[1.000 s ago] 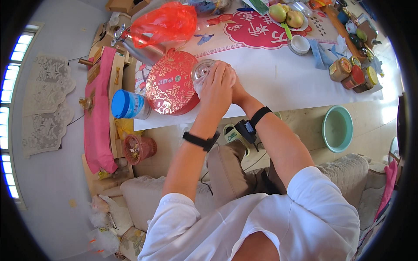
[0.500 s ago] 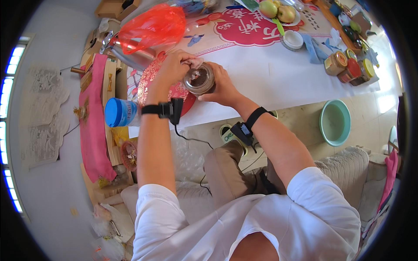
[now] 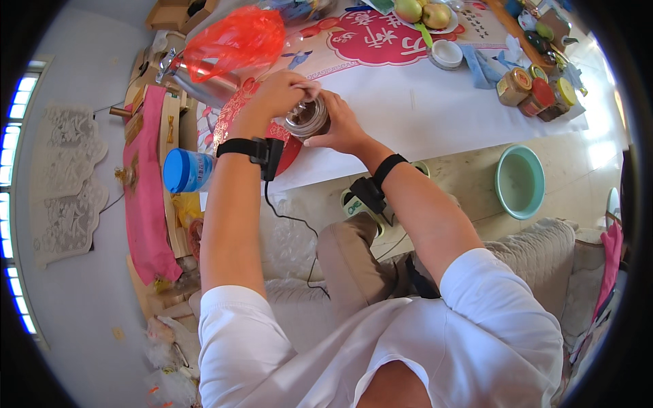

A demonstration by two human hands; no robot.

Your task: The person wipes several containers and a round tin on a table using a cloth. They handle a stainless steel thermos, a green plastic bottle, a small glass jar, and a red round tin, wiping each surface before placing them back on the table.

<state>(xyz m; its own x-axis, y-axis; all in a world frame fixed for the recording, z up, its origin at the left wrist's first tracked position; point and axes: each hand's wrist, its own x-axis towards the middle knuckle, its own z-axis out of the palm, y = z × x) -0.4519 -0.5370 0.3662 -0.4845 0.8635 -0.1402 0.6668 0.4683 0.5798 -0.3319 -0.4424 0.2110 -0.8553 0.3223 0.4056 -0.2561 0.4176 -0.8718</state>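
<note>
An open glass jar [image 3: 305, 124] with dark brown contents or a dark inside stands at the near edge of the table. My right hand [image 3: 342, 127] is wrapped round its right side. At the far rim, my left hand [image 3: 280, 93] pinches a pale pinkish cloth or tissue [image 3: 310, 90], pressed against the mouth of the jar. The fingertips of the left hand are partly hidden by the cloth. Under and beside the jar lies a red patterned round mat [image 3: 291, 155].
A red plastic bag [image 3: 235, 44] and a metal vessel [image 3: 207, 88] lie beyond my left hand. A blue-lidded canister [image 3: 185, 170] stands left of my forearm. Several lidded jars [image 3: 536, 95], a white bowl [image 3: 446, 53] and fruit [image 3: 435, 15] sit farther right. A turquoise basin [image 3: 520, 181] is on the floor.
The view has shifted slightly. My left hand has brought the cloth a little right along the jar's far rim, and the jar looks slightly more tilted. My right hand keeps its hold.
</note>
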